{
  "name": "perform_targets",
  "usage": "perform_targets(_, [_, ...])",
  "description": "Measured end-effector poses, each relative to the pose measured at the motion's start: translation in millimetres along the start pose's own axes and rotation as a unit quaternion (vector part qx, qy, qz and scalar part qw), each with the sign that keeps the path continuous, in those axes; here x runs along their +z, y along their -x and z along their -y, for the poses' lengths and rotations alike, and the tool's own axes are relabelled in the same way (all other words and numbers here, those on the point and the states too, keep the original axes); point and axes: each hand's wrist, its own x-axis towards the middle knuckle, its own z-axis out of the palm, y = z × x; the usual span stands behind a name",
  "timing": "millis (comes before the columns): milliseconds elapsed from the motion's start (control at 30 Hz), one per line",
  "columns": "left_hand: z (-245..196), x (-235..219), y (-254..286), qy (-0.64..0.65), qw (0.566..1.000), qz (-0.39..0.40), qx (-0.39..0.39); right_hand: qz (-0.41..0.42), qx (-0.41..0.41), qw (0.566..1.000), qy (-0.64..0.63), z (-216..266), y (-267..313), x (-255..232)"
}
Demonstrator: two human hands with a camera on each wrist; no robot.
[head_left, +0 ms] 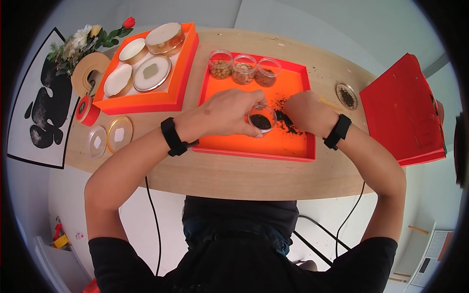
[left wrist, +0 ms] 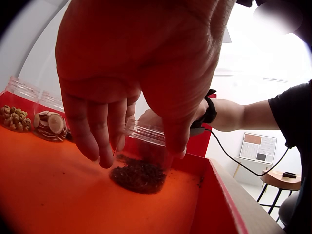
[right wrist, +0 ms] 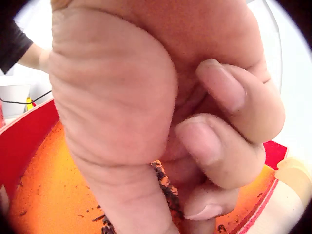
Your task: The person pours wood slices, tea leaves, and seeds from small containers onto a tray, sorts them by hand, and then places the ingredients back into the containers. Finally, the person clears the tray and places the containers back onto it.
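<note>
My left hand (head_left: 229,115) grips a small clear jar (left wrist: 141,170) by its sides near the rim, thumb on one side and fingers on the other. Dark dried leaves (left wrist: 139,176) lie in the jar's bottom, close over the orange tray floor. Just right of the jar, a loose heap of the same dark leaves (head_left: 288,123) is spread on the tray (head_left: 224,141). My right hand (head_left: 310,113) is over the heap's right side, its fingers curled toward the palm and thumb pointing down. Its thumb and index tips are hidden, so I cannot tell whether they pinch leaves.
Several clear jars (head_left: 244,71) with dried pieces stand along the tray's back. Left is an orange box (head_left: 185,83) of round tins, with lids (head_left: 119,134) before it. Right are a small round dish (head_left: 347,95) of dark leaves and a red box lid (head_left: 400,112).
</note>
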Motion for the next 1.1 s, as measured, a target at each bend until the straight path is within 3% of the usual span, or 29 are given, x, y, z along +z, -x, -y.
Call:
perform_targets(100, [0,0,0,0.006,1.0,0.009,-0.013,-0.054,-0.026,0.998,0.027,2,2,5])
perform_targets(400, [1,1,0,0.006,1.0,0.004,-0.01,0.017,-0.034,0.998,-0.041,-6,-5,0])
perform_targets(467, [0,0,0,0.004,1.0,0.002,-0.008,-0.062,-0.043,0.995,-0.064,-6,-6,-1])
perform_targets(500, [-1,0,0,0.004,1.0,0.002,-0.008,-0.063,-0.043,0.995,-0.064,-6,-7,-5])
perform_targets(567, [-4,-1,0,-0.009,0.999,0.02,-0.036,0.011,-0.015,0.999,-0.044,-8,-8,-14])
perform_targets(800, [1,1,1,0.003,1.0,-0.011,0.012,-0.007,-0.031,0.999,-0.013,-5,3,-2])
perform_targets(1100, [0,0,1,0.002,1.0,-0.008,0.005,0.06,-0.019,0.997,-0.039,-4,-7,-1])
